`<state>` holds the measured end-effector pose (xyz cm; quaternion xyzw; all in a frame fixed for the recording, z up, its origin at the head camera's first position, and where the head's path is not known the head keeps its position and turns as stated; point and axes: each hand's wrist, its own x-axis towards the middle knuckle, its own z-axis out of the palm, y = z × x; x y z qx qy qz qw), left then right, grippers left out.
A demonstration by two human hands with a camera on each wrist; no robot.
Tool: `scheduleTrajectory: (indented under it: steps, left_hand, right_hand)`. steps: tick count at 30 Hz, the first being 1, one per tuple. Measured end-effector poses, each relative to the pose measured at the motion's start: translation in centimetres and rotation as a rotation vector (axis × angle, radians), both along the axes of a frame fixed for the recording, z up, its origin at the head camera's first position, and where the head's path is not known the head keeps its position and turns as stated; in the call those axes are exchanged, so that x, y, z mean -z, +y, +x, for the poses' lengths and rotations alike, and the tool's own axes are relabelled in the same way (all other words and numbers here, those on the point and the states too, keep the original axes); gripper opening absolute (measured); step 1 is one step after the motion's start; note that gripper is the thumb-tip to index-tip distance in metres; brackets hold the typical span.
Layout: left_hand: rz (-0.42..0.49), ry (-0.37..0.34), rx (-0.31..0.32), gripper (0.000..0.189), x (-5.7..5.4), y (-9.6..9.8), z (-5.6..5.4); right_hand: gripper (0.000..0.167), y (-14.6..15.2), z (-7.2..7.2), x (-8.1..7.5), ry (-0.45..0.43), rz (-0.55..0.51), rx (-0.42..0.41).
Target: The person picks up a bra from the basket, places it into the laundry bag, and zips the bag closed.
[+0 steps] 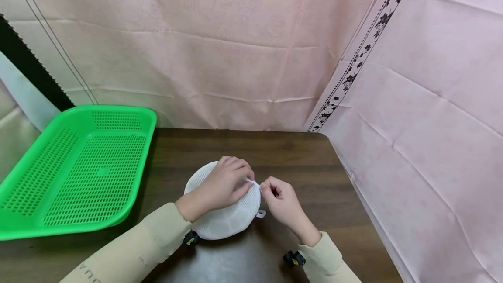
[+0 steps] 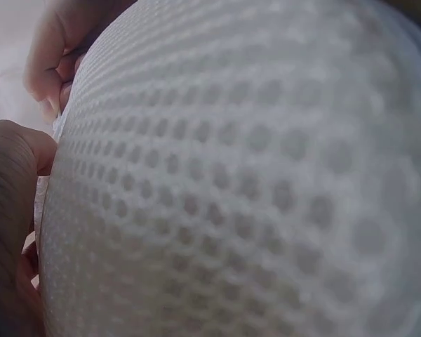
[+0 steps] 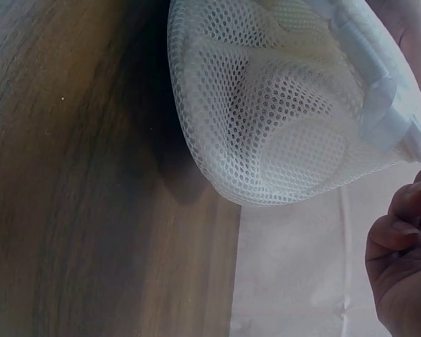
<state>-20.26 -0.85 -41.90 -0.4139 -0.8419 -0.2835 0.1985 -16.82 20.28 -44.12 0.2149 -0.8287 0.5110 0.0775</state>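
A round white mesh laundry bag (image 1: 225, 224) stands on the brown table, bulging. My left hand (image 1: 220, 184) lies over its top and grips the upper edge between thumb and fingers. Just past that edge, my right hand (image 1: 284, 200) pinches a small end at the bag's right corner with curled fingers. In the right wrist view, a smooth white band (image 3: 361, 49) runs along the mesh to those fingertips. A small white loop (image 1: 261, 214) sticks out at the bag's right side. Mesh (image 2: 231, 175) fills most of the left wrist view, with the left thumb (image 2: 10, 168) at its edge.
A large green plastic basket (image 1: 135, 187) with perforated walls stands on the left of the wooden table (image 1: 275, 147). Pale pink cloth (image 1: 235, 56) hangs behind the table and along its right side.
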Motion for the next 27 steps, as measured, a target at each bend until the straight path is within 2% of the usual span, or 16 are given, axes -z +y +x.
scheduleTrajectory:
  steps: [3,10,21,27]
  left_hand:
    - [0.009,-0.002,-0.012,0.004,0.0,-0.1,-0.1]
    - [0.021,-0.021,-0.018,0.005,-0.1,-0.3,-0.2]
    - [0.004,-0.045,-0.064,0.006,-0.4,-0.6,-0.2]
    - [0.039,-0.053,-0.098,0.006,-0.4,-0.7,-0.2]
  right_hand:
    - [0.029,-0.1,0.3,-0.5,-0.009,0.002,0.001]
    - [0.024,-0.9,1.9,-3.4,-0.007,0.011,-0.002]
    - [0.025,-0.8,2.3,-3.4,0.000,0.007,0.001]
    - [0.022,-0.7,2.6,-3.6,-0.008,0.009,0.017]
